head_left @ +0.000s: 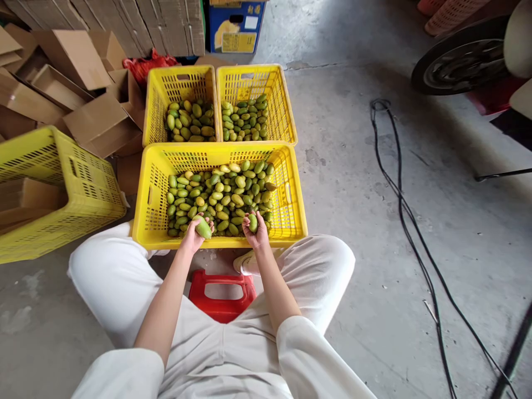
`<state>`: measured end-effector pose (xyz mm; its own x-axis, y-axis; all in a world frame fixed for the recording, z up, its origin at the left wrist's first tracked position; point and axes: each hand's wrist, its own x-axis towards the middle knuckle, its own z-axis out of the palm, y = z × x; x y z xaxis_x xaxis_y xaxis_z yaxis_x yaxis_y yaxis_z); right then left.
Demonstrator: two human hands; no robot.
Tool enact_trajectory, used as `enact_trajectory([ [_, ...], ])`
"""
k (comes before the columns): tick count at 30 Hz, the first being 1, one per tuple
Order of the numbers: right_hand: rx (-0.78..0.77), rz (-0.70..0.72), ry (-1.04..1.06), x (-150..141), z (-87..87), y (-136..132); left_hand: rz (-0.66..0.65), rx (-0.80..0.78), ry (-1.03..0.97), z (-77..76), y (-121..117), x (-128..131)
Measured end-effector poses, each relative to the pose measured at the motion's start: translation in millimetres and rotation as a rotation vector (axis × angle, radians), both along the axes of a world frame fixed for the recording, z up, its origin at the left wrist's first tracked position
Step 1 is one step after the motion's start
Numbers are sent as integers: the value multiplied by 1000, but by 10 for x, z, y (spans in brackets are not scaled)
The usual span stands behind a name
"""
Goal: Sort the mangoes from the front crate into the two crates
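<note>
In front of my knees stands a large yellow crate (220, 243), with many small oval green and yellowish fruits (224, 194) inside that look like small mangoes. My left hand (192, 237) is closed around a green mango (203, 228) above the crate's near rim. A smaller, rounder green mango (253, 223) sits in the fingers of my right hand (259, 235), a little to the right at the same height. Beyond the large crate, the back left crate (158, 111) and the back right crate (286, 111) hold more of the same fruits.
At the left, another yellow crate (89, 183) holds cardboard. Open cardboard boxes (97, 122) are heaped behind it. A red stool (220, 307) shows between my legs. Black cable (401, 205) runs along the concrete floor at right, near a vehicle wheel (461, 58).
</note>
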<state>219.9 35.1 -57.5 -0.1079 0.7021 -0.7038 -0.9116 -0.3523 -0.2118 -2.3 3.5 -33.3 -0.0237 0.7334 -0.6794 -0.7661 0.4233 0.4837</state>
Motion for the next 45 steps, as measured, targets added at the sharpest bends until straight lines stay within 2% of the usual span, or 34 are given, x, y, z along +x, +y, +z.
enact_trajectory([
  [3, -3, 30, 42, 26, -37, 3, -47, -18, -5, 18, -1, 11],
  [16, 40, 45, 44, 88, -46, -9, -47, -86, -69, 162, 83, 8],
  [21, 23, 41, 32, 58, 7, -11, 13, -74, -54, 175, 48, -10],
  [26, 26, 65, -71, 11, 13, -40, 79, -63, -44, 176, 45, 5],
  [33, -8, 56, -23, 57, -16, 1, 109, -86, -61, 136, 79, 30],
  [39, -5, 57, 35, 75, -4, -2, -24, -102, -92, 121, 81, 1],
  [45, 18, 79, 54, 58, 43, -12, -61, -114, -91, 128, 79, -8],
])
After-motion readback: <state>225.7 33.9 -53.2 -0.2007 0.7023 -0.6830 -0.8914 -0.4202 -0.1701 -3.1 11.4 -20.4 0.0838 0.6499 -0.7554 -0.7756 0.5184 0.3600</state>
